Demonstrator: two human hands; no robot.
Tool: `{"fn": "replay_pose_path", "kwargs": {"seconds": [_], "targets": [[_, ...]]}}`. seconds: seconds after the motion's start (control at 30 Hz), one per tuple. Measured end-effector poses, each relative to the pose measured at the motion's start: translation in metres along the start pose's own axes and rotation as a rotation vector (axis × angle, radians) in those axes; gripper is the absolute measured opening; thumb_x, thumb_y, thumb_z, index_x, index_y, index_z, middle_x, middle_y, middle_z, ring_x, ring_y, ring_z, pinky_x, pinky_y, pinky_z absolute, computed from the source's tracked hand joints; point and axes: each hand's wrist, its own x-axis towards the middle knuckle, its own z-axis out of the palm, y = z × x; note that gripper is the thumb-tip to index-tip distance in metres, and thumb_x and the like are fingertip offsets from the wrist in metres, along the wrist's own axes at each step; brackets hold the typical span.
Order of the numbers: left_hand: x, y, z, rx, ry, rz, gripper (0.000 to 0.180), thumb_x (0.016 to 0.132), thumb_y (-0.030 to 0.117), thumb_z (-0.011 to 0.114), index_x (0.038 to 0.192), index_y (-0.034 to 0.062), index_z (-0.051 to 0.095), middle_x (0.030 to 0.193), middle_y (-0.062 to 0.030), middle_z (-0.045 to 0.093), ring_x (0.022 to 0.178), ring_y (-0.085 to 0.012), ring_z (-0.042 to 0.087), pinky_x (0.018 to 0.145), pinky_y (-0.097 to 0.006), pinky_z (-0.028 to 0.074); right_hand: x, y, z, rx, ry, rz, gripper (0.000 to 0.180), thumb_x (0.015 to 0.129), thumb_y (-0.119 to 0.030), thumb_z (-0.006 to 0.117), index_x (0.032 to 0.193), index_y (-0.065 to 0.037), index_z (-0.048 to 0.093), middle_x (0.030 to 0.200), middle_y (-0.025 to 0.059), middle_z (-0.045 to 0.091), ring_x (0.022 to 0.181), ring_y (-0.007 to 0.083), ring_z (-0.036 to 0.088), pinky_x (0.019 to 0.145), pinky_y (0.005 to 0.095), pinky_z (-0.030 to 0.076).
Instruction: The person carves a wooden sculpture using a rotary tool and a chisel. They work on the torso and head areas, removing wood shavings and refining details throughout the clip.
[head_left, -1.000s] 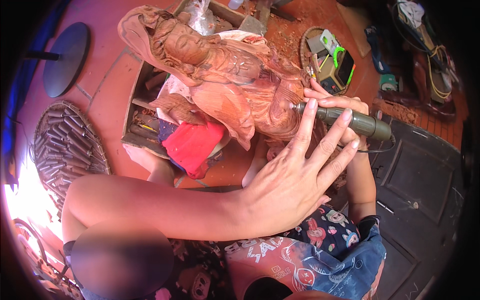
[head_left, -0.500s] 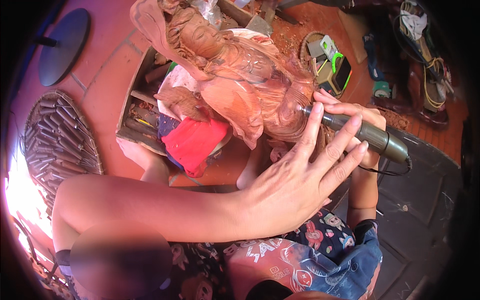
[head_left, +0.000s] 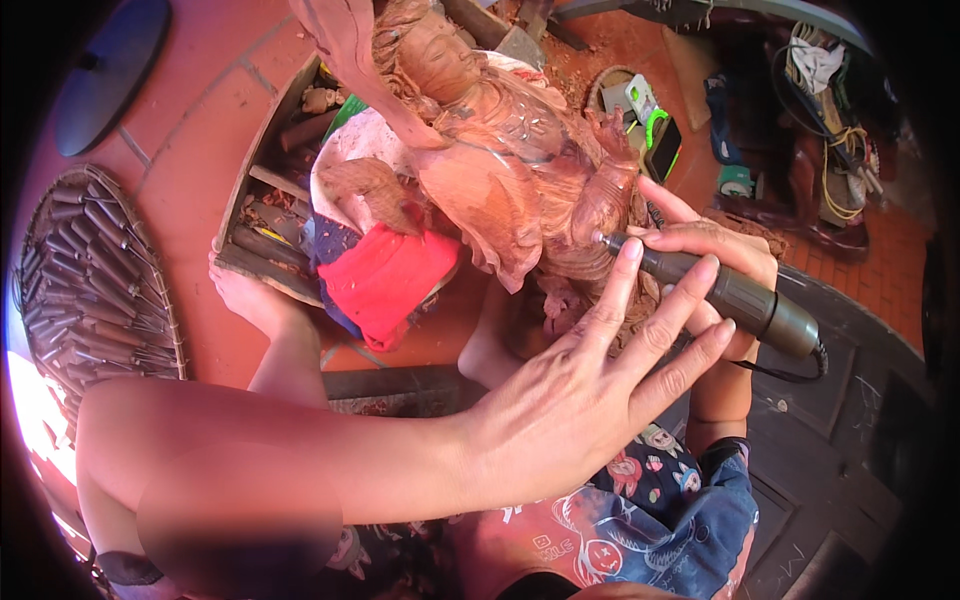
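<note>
1. Head view is showing the right hand [head_left: 715, 262] closing its grip round a rotary carving tool [head_left: 725, 295], tip touching the wooden statue [head_left: 505, 150].
2. Left hand [head_left: 590, 395] is spreading open, fingertips steadying the tool.
3. Statue, lying across the lap, is looking heavy, stiff, with fragile carved detail; holding its thick body seems safest.

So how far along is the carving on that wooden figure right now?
The wooden figure already has its face, hair and draped folds shaped, though the surface is bare, unfinished wood. In hand: the right hand holds a rotary tool with its tip at the figure's lower right side, and the left hand rests fingers on the tool. Fine detailing there looks unfinished; chisels lie on a woven tray.
</note>
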Motion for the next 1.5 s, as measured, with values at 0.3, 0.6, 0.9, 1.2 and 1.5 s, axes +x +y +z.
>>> {"fn": "replay_pose_path", "kwargs": {"seconds": [0.3, 0.6, 0.9, 1.2, 1.5], "targets": [[0.0, -0.012, 0.0, -0.054, 0.132, -0.014, 0.082, 0.079, 0.0, 0.056, 0.152, -0.0029, 0.02, 0.157, -0.0336, 0.005, 0.138, -0.0597, 0.022, 0.103, -0.049, 0.045, 0.017, -0.018, 0.009, -0.164, 0.07, 0.14, 0.034, 0.079, -0.021, 0.072, 0.104, 0.003, 0.071, 0.102, 0.015, 0.073, 0.099, 0.023, 0.071, 0.087, 0.0315, 0.055], [-0.011, -0.01, 0.0, -0.061, 0.187, -0.006, 0.079, 0.081, 0.001, 0.055, 0.151, -0.0056, 0.019, 0.156, -0.0375, 0.0, 0.138, -0.0534, 0.031, 0.107, -0.047, 0.042, 0.025, -0.03, 0.008, -0.274, -0.035, 0.182, 0.036, 0.076, -0.022, 0.075, 0.105, -0.001, 0.07, 0.096, 0.0099, 0.073, 0.084, 0.0156, 0.07, 0.076, 0.027, 0.053], [-0.015, -0.012, -0.003, -0.113, 0.153, 0.026, 0.075, 0.082, 0.0, 0.053, 0.149, -0.0096, 0.02, 0.154, -0.0402, -0.002, 0.138, -0.054, 0.031, 0.109, -0.047, 0.041, 0.024, -0.027, 0.011, -0.247, -0.023, 0.211, 0.035, 0.076, -0.019, 0.075, 0.105, -0.001, 0.07, 0.096, 0.0101, 0.074, 0.085, 0.0146, 0.07, 0.078, 0.027, 0.053], [-0.016, -0.014, 0.002, -0.191, 0.179, 0.027, 0.081, 0.081, -0.005, 0.053, 0.152, -0.0033, 0.015, 0.155, -0.0376, -0.004, 0.139, -0.0564, 0.026, 0.111, -0.053, 0.036, 0.028, -0.031, 0.01, -0.224, -0.057, 0.206, 0.028, 0.077, -0.011, 0.072, 0.103, -0.002, 0.071, 0.089, 0.0085, 0.074, 0.078, 0.0115, 0.068, 0.073, 0.0257, 0.053], [-0.015, -0.015, 0.002, -0.199, 0.229, 0.03, 0.086, 0.08, -0.007, 0.053, 0.154, -0.0018, 0.01, 0.155, -0.0375, -0.006, 0.14, -0.0568, 0.021, 0.112, -0.054, 0.033, 0.034, -0.041, 0.012, -0.204, -0.04, 0.316, 0.027, 0.076, -0.012, 0.072, 0.101, -0.003, 0.072, 0.073, 0.0051, 0.068, 0.064, 0.0081, 0.06, 0.061, 0.0235, 0.048]]}}
